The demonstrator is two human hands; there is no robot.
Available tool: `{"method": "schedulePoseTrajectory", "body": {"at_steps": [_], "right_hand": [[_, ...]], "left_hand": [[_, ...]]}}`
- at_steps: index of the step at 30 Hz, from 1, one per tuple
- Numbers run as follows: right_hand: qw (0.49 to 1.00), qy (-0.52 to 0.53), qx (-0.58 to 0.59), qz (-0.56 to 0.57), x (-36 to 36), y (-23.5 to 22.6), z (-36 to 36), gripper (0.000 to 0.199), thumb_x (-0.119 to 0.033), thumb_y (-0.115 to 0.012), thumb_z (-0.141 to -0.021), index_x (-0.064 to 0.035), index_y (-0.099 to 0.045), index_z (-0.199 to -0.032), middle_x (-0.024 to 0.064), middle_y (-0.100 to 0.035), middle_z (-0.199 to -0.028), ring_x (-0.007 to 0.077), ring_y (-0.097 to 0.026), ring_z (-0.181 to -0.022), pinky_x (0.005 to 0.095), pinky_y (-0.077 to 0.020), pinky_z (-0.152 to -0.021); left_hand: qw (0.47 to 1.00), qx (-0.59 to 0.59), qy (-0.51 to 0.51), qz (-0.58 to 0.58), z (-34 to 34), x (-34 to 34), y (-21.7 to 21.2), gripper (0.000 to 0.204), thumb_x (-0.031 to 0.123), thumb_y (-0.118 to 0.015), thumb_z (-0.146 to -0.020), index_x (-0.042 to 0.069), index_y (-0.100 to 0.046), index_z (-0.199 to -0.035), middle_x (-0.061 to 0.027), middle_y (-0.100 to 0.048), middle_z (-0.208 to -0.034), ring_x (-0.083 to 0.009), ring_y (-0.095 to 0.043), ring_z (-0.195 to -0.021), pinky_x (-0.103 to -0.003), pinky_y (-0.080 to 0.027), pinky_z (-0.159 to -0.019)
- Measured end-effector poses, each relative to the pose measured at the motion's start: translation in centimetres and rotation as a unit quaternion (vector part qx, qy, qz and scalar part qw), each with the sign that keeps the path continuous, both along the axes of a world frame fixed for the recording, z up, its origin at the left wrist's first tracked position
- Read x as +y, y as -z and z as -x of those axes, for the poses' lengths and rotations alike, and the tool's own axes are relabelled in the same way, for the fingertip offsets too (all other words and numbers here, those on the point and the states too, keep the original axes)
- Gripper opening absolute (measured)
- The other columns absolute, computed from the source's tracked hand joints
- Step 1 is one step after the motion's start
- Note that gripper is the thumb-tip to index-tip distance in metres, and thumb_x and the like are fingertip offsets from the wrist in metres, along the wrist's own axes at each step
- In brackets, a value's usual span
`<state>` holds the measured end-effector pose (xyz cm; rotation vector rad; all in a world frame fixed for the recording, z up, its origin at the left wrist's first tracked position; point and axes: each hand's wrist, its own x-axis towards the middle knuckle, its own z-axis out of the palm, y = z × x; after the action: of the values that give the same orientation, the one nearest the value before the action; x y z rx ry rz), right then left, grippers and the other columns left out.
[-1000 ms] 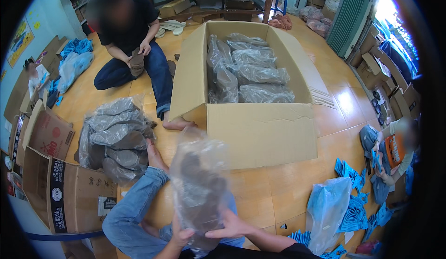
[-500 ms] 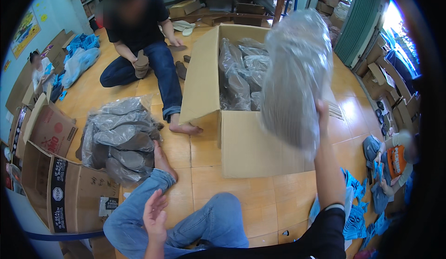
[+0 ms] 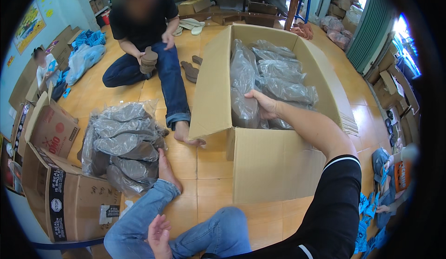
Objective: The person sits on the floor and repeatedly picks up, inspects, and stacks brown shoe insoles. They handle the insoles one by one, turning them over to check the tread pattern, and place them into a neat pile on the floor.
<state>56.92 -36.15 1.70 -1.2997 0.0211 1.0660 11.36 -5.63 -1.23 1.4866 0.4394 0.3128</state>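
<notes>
Left hand [image 3: 159, 236] is empty, loosely spread; right hand [image 3: 264, 105] touches a clear plastic bag [image 3: 243, 113], now packed inside the cardboard box [image 3: 278, 175], near left corner. Pinching? I can't tell.

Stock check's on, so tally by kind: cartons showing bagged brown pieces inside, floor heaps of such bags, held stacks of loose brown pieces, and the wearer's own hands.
Filled carton: 1
Floor heap: 1
Held stack: 1
Wearer's left hand and right hand: 2
Total: 5
</notes>
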Motion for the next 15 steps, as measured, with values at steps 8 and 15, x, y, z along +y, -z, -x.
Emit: {"method": "schedulePoseTrajectory", "body": {"at_steps": [8, 15], "right_hand": [[0.865, -0.142, -0.309, 0.370, 0.9, 2.7, 0.7, 0.060, -0.047, -0.060, -0.089, 0.0009, -0.054, -0.124, 0.0170, -0.063, -0.118, 0.0256, -0.066, -0.099, 0.0435, -0.0534, -0.083], [0.665, 0.191, -0.563, 0.452, -2.8, -1.7, -2.1, 0.038, -0.037, -0.061, -0.087, -0.0068, -0.067, -0.110, 0.0216, -0.068, -0.098, 0.0373, -0.064, -0.098, 0.0440, -0.0500, -0.086]], "left_hand": [[1.000, 0.025, 0.009, -0.002, 0.7, -1.9, -0.3, 0.052, 0.013, -0.062, -0.088, 0.001, -0.045, -0.136, -0.0143, -0.054, -0.130, -0.0200, -0.057, -0.108, -0.033, -0.047, -0.093], [1.000, 0.012, -0.006, -0.001, 2.9, -1.8, -1.1, 0.048, -0.001, -0.058, -0.087, -0.002, -0.046, -0.134, -0.0126, -0.054, -0.127, -0.0187, -0.056, -0.107, -0.031, -0.045, -0.095]]}}
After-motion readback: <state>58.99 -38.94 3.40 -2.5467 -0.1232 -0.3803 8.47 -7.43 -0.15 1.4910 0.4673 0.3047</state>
